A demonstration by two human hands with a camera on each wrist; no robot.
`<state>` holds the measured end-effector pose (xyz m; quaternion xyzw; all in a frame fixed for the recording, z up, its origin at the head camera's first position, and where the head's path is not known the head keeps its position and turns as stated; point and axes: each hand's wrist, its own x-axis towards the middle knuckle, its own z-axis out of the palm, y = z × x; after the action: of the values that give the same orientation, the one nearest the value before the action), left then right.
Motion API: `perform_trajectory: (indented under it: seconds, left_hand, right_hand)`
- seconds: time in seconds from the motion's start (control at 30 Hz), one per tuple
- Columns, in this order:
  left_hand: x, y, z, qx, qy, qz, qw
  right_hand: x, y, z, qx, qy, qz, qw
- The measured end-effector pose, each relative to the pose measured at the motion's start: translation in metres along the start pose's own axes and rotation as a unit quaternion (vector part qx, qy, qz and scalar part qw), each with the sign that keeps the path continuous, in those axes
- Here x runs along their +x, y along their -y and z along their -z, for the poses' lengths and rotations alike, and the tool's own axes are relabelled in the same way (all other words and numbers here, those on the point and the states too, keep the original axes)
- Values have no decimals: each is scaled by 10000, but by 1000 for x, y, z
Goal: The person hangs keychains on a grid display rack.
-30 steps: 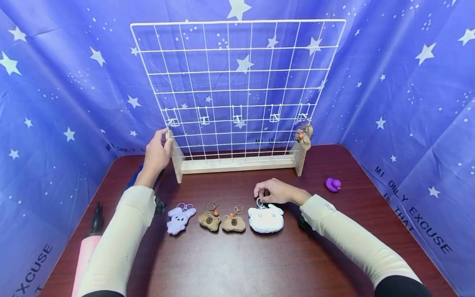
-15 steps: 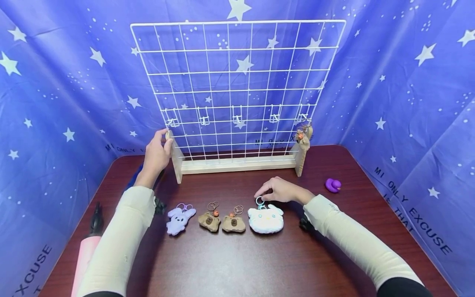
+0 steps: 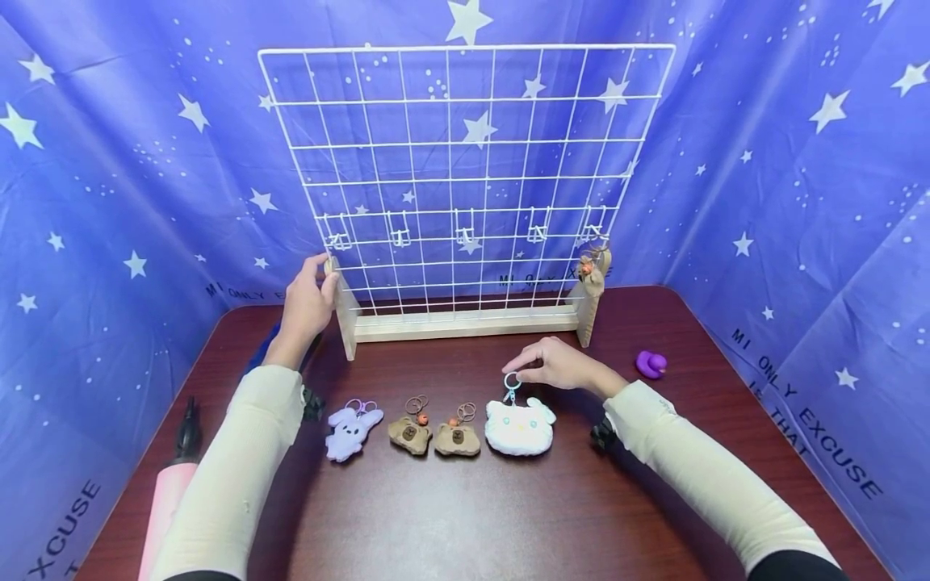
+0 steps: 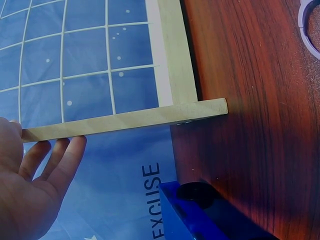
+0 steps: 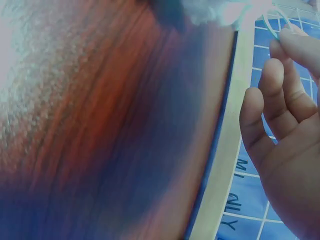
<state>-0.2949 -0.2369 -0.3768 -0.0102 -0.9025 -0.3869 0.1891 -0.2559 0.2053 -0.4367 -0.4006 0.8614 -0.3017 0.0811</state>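
My left hand (image 3: 305, 303) holds the upper end of the left wooden side post (image 3: 343, 311) of a white wire grid rack (image 3: 465, 327). In the left wrist view, its fingers (image 4: 70, 160) lie along one side of the post and the thumb reaches the other. Between thumb and forefinger my right hand (image 3: 559, 367) pinches the light-blue key ring (image 3: 513, 381) of a white plush keychain (image 3: 519, 429). The ring stands raised above the plush, whose lower edge seems near or on the table. The right wrist view shows the other fingers (image 5: 252, 102) loosely bent.
Left of the white plush lie two brown plush keychains (image 3: 458, 440) and a lilac rabbit keychain (image 3: 349, 432). Several white hooks (image 3: 465, 234) line the grid; a brown keychain (image 3: 592, 278) hangs at the right. A purple duck (image 3: 650, 365) and a pink, black-nozzled object (image 3: 170, 500) flank them.
My right hand has risen slightly and moved a little away from me, pulling the light-blue ring upright. The left hand stays on the post.
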Motion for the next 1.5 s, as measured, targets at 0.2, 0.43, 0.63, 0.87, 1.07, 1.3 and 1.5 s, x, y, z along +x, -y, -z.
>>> perform_trajectory:
  seconds: [0.2,0.43,0.63,0.87,1.07,1.3,1.5]
  left_hand:
    - [0,-1,-1,0,8,-7,10000]
    - [0,0,-1,-50,-7,11,10000]
    - [0,0,0,-16,-10,-45,10000]
    - [-1,-1,0,93,-53,-44,9999]
    - [-2,-2,0,76,-93,-76,9999]
    - [-1,-1,0,69,-115,-129,9998]
    - [-1,-1,1,55,-114,-111,9999]
  right_hand:
    - [-6,0,9,-22,-220,-76,9997]
    - [-10,3,22,-58,-586,119,9982]
    - [-11,7,34,60,-892,21,9960]
    - [-8,8,42,72,-1202,43,9927]
    - [-3,11,49,-25,-1404,165,9899]
    - [0,14,59,-96,-1574,22,9875]
    - [3,24,73,-180,-1592,-410,9862]
